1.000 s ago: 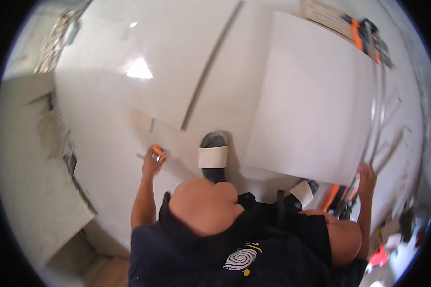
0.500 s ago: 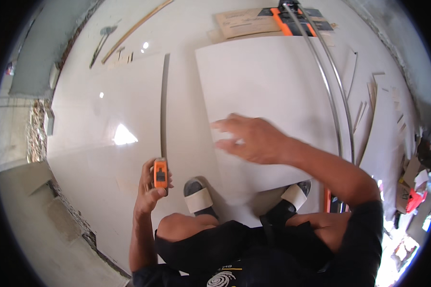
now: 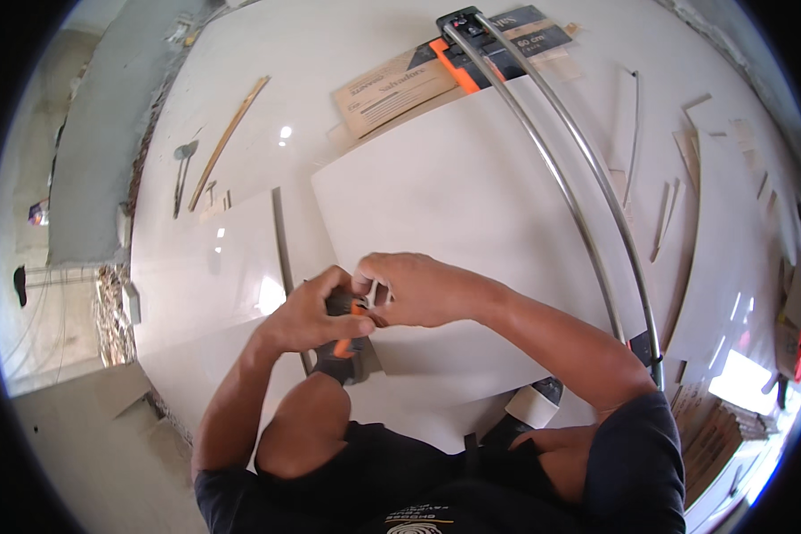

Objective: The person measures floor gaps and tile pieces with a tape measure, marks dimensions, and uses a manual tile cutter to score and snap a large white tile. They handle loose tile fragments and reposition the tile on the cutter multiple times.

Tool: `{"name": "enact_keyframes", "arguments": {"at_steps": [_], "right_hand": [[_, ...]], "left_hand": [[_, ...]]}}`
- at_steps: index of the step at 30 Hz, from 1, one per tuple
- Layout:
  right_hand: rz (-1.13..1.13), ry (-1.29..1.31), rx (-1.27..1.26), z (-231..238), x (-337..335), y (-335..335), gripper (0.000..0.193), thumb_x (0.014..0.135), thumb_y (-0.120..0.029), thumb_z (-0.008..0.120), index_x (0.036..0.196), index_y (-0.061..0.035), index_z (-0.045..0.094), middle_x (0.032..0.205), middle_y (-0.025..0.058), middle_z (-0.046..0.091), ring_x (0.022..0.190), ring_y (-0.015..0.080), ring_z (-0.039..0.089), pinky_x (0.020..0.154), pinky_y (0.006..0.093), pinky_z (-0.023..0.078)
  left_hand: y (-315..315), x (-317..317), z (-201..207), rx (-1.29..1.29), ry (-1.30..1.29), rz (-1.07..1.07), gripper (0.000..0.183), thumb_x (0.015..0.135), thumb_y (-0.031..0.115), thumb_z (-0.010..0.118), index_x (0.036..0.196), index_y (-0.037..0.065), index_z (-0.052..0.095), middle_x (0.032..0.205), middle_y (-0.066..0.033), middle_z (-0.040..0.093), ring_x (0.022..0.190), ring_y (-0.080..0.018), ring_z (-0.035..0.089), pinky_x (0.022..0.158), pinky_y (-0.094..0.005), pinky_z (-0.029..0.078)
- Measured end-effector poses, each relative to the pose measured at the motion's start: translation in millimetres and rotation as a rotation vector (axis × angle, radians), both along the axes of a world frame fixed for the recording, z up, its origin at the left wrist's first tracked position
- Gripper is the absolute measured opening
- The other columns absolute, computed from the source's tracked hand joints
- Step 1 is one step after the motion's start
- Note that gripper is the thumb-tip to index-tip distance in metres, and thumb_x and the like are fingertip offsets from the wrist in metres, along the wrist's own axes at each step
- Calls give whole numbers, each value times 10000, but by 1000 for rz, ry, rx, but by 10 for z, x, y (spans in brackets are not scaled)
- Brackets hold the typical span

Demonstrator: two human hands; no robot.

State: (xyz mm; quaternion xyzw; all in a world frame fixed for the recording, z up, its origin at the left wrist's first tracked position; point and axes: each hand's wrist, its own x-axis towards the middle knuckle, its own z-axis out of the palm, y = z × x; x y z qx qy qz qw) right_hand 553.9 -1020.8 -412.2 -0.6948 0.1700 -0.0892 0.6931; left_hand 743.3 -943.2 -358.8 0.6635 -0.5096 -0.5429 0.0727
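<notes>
Beyond our grip lies the large pale tile [image 3: 472,222], flat under the two curved steel rails of the tile cutter [image 3: 552,160]; we judge it heavy, stiff, glossy-slick and brittle at its edges, best lifted with both palms at opposite sides rather than by a corner. To the left of the grip lies a second pale tile [image 3: 205,267] with a narrow strip [image 3: 282,236] along its edge. At the near edge of the large tile our left hand [image 3: 307,316] is wrapped closed around a small orange and black tool [image 3: 347,331], light and rigid, easy to hold by its body. Our right hand [image 3: 418,289] pinches something small and pale at the tool's top; what it is, we cannot tell.
</notes>
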Motion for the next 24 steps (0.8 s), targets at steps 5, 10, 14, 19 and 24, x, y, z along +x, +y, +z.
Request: {"name": "enact_keyframes", "arguments": {"at_steps": [5,10,14,19,24], "right_hand": [[-2,233,-69,-434,103,-134,283,740,-216,673,869,2,549,932,144,585,776,266,589,720,349,466],[-296,315,159,-688,143,-821,174,771,-152,693,858,-40,592,823,61,598,756,149,593,676,272,473],[-1040,141,312,-839,227,-1434,268,852,-205,605,984,25,561,881,120,607,771,204,647,685,295,556],[-1525,97,483,-1427,846,-1642,402,886,-262,575,1112,63,503,946,179,611,797,250,655,685,307,564],[-1624,219,555,-1700,1089,-1687,437,923,-289,532,1137,90,488,997,216,609,826,276,655,703,324,568]], "left_hand": [[-302,291,-718,84,-33,-271,642,642,456,791,1014,7,523,876,-135,614,820,-236,600,751,-326,467],[-600,1324,-1290,253,45,-124,455,738,307,731,1030,19,534,799,-75,605,740,-137,574,680,-287,465],[-805,2013,-1578,80,117,35,264,796,222,634,955,17,588,727,-48,590,686,-101,543,644,-264,452],[-1355,2437,-1859,206,30,-14,243,788,265,593,834,28,628,723,-40,590,671,-116,527,632,-276,440],[-1738,2646,-2064,277,-15,-122,231,782,280,595,790,52,633,742,-37,622,690,-127,544,680,-282,451]]}}
